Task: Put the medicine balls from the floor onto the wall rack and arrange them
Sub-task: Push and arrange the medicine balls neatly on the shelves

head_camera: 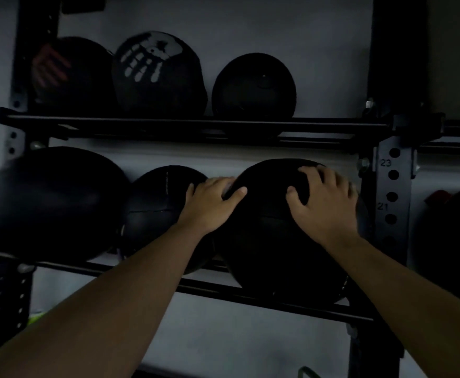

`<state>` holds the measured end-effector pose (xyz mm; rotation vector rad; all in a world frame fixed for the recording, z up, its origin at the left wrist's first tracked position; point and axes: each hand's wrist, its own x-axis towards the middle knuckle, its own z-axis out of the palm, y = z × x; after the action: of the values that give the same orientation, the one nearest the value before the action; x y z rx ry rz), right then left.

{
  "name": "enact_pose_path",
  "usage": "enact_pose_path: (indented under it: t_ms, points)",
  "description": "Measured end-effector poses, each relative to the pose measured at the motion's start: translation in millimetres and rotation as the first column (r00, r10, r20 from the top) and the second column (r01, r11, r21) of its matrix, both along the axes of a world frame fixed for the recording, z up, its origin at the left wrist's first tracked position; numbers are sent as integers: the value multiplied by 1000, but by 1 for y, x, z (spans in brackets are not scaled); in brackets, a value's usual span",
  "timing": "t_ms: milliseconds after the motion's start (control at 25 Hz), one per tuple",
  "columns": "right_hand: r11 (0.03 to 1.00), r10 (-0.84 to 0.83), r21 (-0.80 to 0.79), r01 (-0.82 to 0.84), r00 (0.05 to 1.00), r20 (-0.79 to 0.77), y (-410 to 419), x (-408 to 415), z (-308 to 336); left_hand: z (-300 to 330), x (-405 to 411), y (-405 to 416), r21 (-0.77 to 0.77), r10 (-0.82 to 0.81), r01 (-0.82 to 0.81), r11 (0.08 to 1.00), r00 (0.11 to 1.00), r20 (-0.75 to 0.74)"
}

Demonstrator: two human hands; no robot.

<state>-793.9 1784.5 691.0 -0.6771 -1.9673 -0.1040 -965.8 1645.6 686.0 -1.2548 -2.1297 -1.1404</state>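
A large black medicine ball [272, 241] rests on the lower rails of the black wall rack [196, 124], at the right end of that row. My left hand [212, 205] grips its upper left side and my right hand [324, 205] presses on its upper right. Two more black balls sit to its left on the same rails: a mid-sized stitched ball [155, 214] and a big smooth ball [51, 203]. The upper shelf holds three balls: one with red stripes [68, 72], one with white handprints [155, 75], and a small plain one [253, 88].
A perforated grey upright [392, 197] with numbers 23 and 21 stands just right of the held ball. Beyond it another dark ball [452, 236] sits on a neighbouring rack. The scene is dim, and a pale wall lies behind the rack.
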Motion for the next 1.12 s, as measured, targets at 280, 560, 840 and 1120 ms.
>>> enact_pose_path:
  t_ms: [280, 560, 840, 1120]
  points:
    - [972, 224, 49, -228, 972, 69, -126, -141, -2, 22, -125, -110, 27, 314, -313, 949, 949, -12]
    - [936, 103, -343, -78, 993, 56, -171, -256, -25, 24, -227, -130, -6, 76, -76, 997, 986, 150]
    - [916, 125, -355, -188, 973, -192, -165, -289, -43, 27, -259, -90, 67, -188, 175, 982, 935, 300]
    - [909, 371, -244, -338, 923, 104, -78, -259, 3, -9, -206, -111, -10, 204, -206, 979, 961, 185]
